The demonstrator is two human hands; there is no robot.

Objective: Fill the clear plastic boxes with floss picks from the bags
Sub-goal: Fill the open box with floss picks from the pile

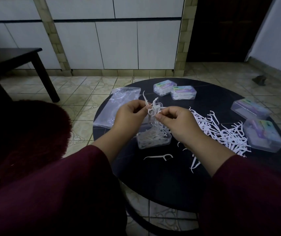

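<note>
Dark side table point(8, 58) at left, white cabinet doors point(115, 45) behind, tiled floor point(85, 89), dark doorway point(221, 28) at right.

1. An open box point(153, 138) sits mid-table point(161, 181), floss picks inside.
2. A bag point(117, 106) lies to its left, a loose pile of picks point(221, 132) to its right.
3. Two closed boxes point(174, 90) lie behind it; two more boxes point(255, 123) lie at the right edge.

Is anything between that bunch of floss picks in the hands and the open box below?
Nothing visible. Both the left hand and right hand pinch the bunch of floss picks directly above the open clear box, which already holds picks but has its top uncovered.
</note>
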